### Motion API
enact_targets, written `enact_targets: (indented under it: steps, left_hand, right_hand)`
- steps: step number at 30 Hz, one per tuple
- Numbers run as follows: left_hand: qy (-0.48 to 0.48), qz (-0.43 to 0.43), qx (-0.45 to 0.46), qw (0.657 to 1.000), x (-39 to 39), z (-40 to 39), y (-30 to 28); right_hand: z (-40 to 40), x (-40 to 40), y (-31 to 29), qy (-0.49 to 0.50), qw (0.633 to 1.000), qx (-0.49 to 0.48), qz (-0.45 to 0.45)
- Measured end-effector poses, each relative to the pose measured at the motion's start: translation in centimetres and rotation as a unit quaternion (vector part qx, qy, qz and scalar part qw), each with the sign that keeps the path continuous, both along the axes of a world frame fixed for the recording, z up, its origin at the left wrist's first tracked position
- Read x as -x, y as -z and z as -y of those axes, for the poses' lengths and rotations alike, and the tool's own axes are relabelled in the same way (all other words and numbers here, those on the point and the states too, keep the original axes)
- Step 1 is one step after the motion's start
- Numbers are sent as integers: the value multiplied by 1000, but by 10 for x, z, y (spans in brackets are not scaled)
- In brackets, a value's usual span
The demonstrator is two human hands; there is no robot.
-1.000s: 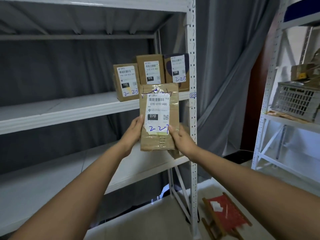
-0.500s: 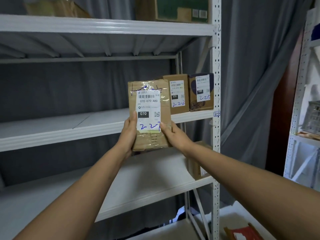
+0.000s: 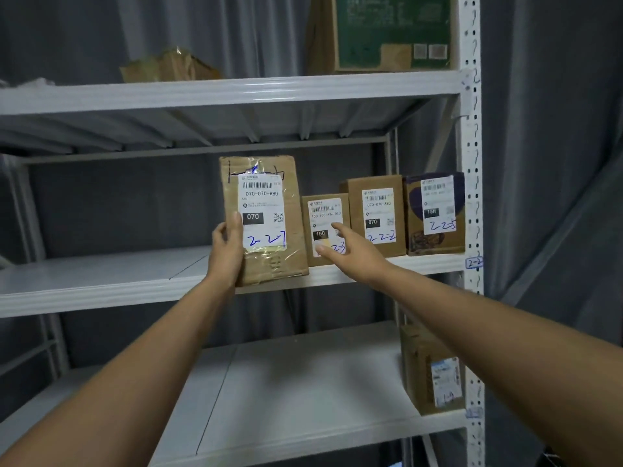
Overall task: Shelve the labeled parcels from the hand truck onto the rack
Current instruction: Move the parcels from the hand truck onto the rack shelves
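The left hand [image 3: 226, 251] grips the tall parcel [image 3: 266, 220] by its lower left edge, thumb on the front; the right hand [image 3: 350, 251] holds nothing, its fingers spread in front of the small parcel [image 3: 325, 227]. The tall parcel stands upright on the middle shelf [image 3: 101, 281] of the rack [image 3: 470, 163], long axis vertical, label facing the camera, just left of the small parcel.

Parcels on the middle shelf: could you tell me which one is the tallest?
The parcel marked 2-2-7, leftmost, gripped by the left hand; it stands above its three neighbours.
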State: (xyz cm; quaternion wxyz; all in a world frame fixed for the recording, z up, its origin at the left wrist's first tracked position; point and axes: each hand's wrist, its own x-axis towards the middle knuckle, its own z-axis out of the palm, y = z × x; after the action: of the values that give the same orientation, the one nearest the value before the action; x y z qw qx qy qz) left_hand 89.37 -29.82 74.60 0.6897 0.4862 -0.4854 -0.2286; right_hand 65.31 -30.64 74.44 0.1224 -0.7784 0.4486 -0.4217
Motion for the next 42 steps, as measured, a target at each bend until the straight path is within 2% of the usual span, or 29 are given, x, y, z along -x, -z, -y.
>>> enact_targets:
  steps: [4, 8, 12, 23, 32, 35, 42]
  left_hand:
    - [-21, -6, -9, 1000, -13, 6, 0]
    - [-30, -12, -13, 999, -24, 17, 1]
    - [-35, -24, -14, 999, -32, 40, -2]
    - [8, 85, -4, 996, -44, 106, 2]
    - [-26, 187, 11, 982, -44, 117, 27]
    - [-38, 200, 14, 979, -43, 116, 32]
    - [2, 195, 9, 981, -43, 121, 28]
  right_hand:
    - [18, -1, -2, 30, 994, 61, -88]
    - [30, -7, -10, 71, 971, 123, -193]
    - [44, -21, -13, 94, 957, 134, -241]
    - [66, -44, 1, 155, 952, 94, -246]
    - [69, -53, 7, 200, 945, 82, -246]
    - [71, -53, 8, 205, 943, 77, -251]
    - [78, -54, 12, 205, 943, 81, -251]
